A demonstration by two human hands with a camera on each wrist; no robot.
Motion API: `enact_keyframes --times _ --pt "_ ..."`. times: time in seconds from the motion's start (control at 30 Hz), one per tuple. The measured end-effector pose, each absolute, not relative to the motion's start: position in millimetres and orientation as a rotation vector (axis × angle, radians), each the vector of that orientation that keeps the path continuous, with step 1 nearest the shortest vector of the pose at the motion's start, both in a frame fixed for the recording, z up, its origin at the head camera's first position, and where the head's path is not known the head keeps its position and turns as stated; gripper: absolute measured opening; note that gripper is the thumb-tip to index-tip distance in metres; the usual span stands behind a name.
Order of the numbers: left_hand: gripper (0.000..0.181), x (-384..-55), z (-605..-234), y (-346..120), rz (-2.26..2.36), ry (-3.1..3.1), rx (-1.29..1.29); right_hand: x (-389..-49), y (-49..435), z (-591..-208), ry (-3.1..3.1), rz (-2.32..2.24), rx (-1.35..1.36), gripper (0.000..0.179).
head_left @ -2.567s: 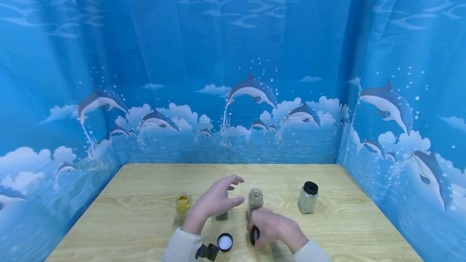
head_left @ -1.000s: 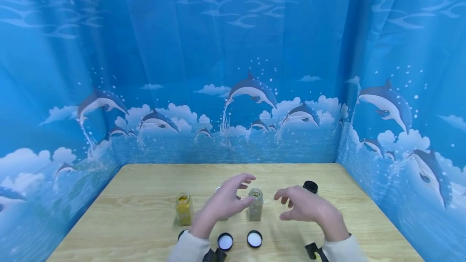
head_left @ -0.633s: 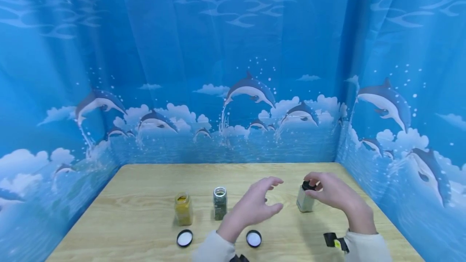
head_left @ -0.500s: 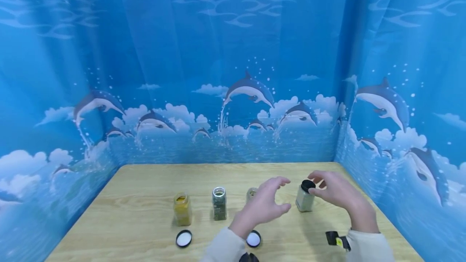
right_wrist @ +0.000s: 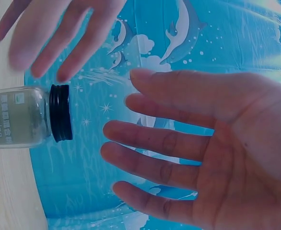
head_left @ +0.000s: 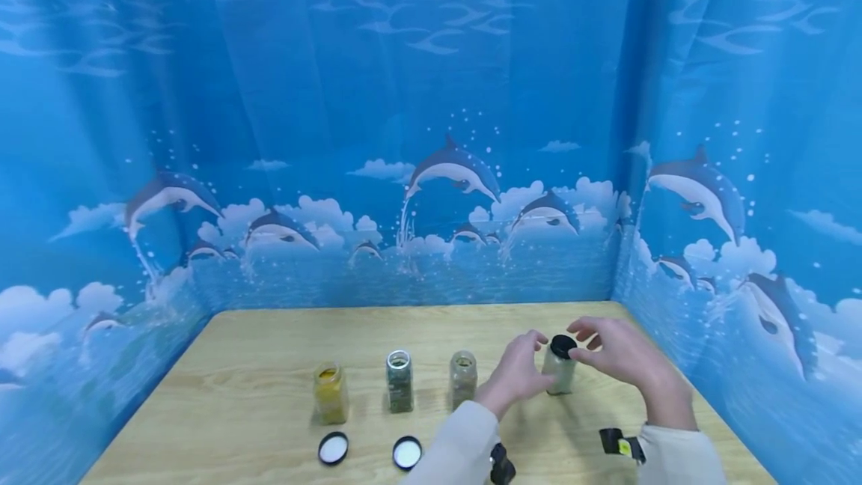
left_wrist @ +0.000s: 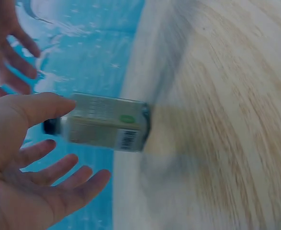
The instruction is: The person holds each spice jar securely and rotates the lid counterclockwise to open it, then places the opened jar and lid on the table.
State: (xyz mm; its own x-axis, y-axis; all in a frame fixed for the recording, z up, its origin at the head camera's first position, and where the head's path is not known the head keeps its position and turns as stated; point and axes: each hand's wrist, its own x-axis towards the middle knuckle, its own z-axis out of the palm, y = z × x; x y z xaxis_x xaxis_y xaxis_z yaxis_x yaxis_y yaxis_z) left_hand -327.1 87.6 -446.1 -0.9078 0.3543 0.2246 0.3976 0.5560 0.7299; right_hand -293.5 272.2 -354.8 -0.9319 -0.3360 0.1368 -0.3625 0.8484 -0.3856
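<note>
A seasoning jar [head_left: 559,379] with a black screw lid [head_left: 563,346] stands upright on the right side of the table. From its left comes my left hand [head_left: 517,374], thumb and fingers spread on either side of the jar. In the left wrist view the thumb tip overlaps the jar's body [left_wrist: 99,120]. My right hand [head_left: 622,354] hovers at the right of the lid, fingers parted and holding nothing. The right wrist view shows a gap between its fingertips [right_wrist: 112,129] and the black lid [right_wrist: 61,113]; the label reads "Seasoning Powder".
Three lidless jars line up to the left: one of yellow powder [head_left: 331,397], one with dark green contents [head_left: 399,384], one pale brownish [head_left: 462,380]. Two black lids [head_left: 333,448] lie upturned in front. A dolphin-print curtain [head_left: 431,133] encloses the wooden table [head_left: 256,373].
My right hand has put down a lid in front and moved right to the lidded jar, touching its lid, then drawing slightly off. My left hand has moved right to that jar.
</note>
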Motion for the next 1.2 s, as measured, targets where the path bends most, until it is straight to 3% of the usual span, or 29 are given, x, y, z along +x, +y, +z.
enact_keyframes --times 0.27,0.7,1.2 --pt "0.058 -339.9 -457.0 102.5 -1.221 -2.826 -0.532 -293.4 270.4 -355.3 -2.947 0.652 0.574 0.037" --pt "0.044 -346.4 -464.9 95.7 -1.355 -2.844 -0.632 -296.0 270.5 -357.4 -2.958 0.711 0.592 0.038" --pt "0.057 -330.2 -472.8 74.4 -1.360 -2.793 -0.764 -299.4 255.2 -364.2 -2.965 0.757 0.647 0.034"
